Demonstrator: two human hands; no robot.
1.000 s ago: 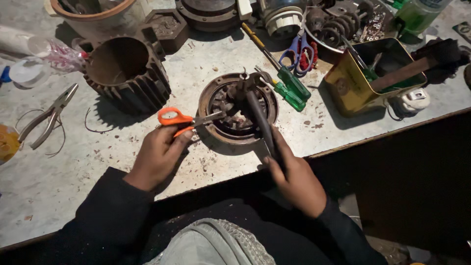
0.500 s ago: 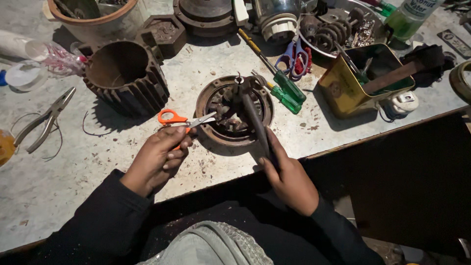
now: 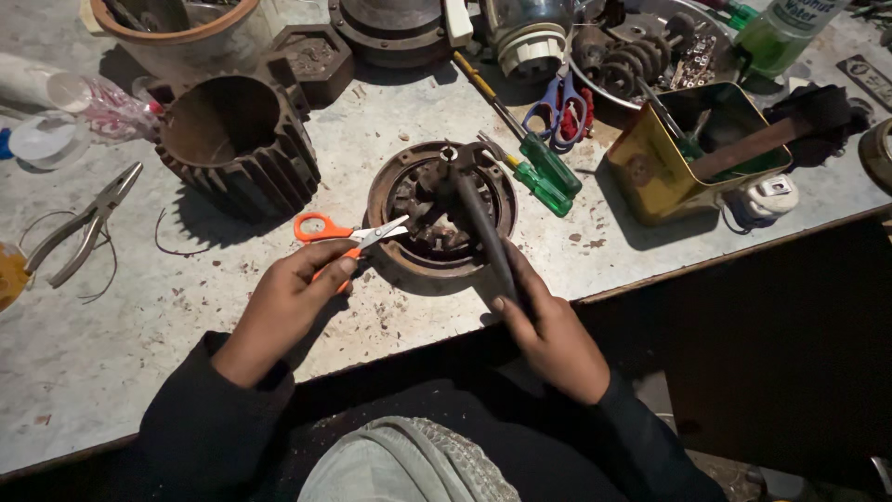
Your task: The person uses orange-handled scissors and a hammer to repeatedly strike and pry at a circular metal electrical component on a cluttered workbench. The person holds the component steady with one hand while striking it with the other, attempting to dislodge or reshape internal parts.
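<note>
While the left hand (image 3: 293,297) pinches the small orange-handled scissors (image 3: 346,234) by one loop, blades pointing into the round rusty motor end-plate (image 3: 439,212), the right hand (image 3: 548,330) is closed around the grip of a long dark metal tool (image 3: 478,228) whose head sits on the plate's hub. The plate lies flat on the grey, gritty worktable (image 3: 186,307), near its front edge. Just beside it: two green-handled screwdrivers (image 3: 544,177). Farther left: finned brown motor housing (image 3: 237,144), steel pliers (image 3: 85,223). Right: yellow tin box (image 3: 674,181).
</note>
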